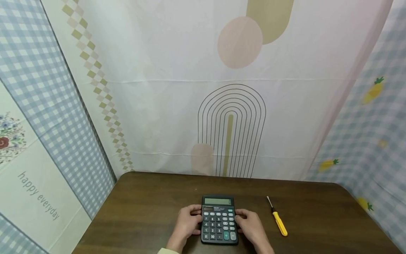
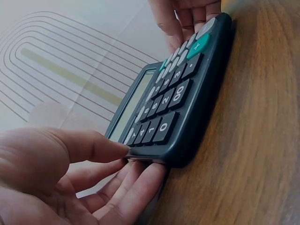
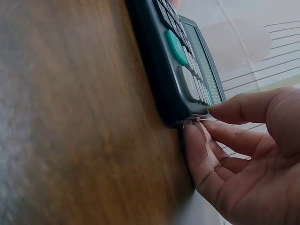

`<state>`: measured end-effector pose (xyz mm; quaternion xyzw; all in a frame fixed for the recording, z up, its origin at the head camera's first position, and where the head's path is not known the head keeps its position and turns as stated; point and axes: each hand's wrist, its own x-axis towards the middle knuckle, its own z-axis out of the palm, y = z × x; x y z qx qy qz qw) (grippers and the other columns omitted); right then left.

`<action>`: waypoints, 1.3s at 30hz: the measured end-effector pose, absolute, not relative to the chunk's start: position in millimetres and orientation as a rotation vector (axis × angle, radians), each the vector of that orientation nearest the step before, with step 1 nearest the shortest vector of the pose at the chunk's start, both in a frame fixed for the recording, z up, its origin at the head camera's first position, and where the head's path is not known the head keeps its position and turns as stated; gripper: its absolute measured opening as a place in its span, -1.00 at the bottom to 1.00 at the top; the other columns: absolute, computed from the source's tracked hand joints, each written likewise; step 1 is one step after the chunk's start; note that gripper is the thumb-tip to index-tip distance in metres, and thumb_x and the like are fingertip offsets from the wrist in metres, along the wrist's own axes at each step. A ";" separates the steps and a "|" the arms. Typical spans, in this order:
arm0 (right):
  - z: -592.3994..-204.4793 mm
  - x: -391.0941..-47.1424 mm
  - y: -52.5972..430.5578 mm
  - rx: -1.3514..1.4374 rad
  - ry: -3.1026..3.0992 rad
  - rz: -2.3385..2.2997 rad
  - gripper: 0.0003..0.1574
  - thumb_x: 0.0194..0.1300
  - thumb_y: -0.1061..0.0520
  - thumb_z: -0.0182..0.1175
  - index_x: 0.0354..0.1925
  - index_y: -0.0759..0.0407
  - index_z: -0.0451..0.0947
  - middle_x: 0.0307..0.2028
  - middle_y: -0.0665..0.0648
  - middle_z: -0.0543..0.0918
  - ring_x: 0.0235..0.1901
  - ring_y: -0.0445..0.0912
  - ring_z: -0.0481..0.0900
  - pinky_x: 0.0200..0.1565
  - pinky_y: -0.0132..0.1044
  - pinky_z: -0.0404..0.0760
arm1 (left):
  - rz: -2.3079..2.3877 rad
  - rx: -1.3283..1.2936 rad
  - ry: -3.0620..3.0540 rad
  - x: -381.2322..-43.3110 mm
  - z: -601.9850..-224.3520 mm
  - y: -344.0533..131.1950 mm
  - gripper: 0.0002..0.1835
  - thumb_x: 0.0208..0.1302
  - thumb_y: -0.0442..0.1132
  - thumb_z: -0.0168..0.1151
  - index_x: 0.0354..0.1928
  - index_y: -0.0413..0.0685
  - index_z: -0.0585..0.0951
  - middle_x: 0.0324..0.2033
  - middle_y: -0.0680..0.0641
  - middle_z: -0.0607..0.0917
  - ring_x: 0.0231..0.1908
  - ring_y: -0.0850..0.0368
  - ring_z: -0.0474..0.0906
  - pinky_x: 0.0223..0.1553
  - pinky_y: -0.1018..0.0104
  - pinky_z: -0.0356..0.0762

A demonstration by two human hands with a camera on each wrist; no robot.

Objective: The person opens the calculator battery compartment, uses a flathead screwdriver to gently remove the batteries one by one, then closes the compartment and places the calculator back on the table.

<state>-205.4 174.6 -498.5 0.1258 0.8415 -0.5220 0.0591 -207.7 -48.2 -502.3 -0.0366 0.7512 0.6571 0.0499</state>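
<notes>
A black calculator [image 1: 219, 220] with grey and green keys faces up at the front middle of the table, its display at the far end. My left hand [image 1: 188, 223] grips its left side; in the left wrist view the thumb [image 2: 101, 146] lies at the top edge and the fingers [image 2: 140, 187] are against the side and underside. On the opposite side my right hand [image 1: 252, 225] holds it the same way, thumb [image 3: 239, 107] at the upper edge and fingertips [image 3: 196, 140] below. The fingertips under the calculator are partly hidden.
A screwdriver [image 1: 279, 221] with a yellow handle lies on the brown wooden table [image 1: 152, 192], right of my right hand. Behind the table hangs a pale patterned cloth [image 1: 165, 116]; blue checked cloths hang at both sides.
</notes>
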 end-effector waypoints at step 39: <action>-486.1 -198.5 180.4 0.316 2.514 -1.836 -0.48 0.45 0.28 0.22 0.33 0.40 0.55 -0.22 0.17 0.75 -0.48 -0.01 0.66 -0.48 -0.14 0.69 | 2.213 -0.143 2.178 -207.6 -496.8 -48.4 -0.58 0.38 -0.36 0.28 0.26 -0.19 0.69 -0.19 -0.13 0.80 -0.51 0.13 0.65 -0.59 0.30 0.66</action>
